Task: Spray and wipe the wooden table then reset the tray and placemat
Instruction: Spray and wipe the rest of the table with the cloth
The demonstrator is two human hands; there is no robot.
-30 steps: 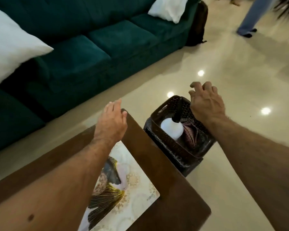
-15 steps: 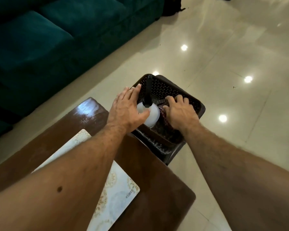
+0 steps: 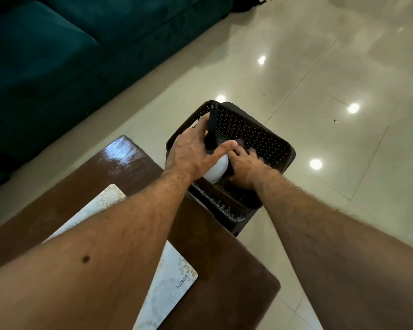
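A person's left hand (image 3: 191, 148) wraps the neck of a white spray bottle with a black trigger head (image 3: 214, 171), seemingly to lift it from a dark perforated plastic basket (image 3: 260, 134) beside the brown wooden table (image 3: 224, 263); the right hand (image 3: 244, 166) reaches inside, its grasp hidden, perhaps seeking a cloth; a pale floral placemat (image 3: 167, 289) lies on the table

Both hands crowding the basket

The left hand (image 3: 191, 151), right hand (image 3: 244, 166) and spray bottle (image 3: 216, 169) are filling the basket (image 3: 267, 139); floor (image 3: 320, 75) beyond is lying open.
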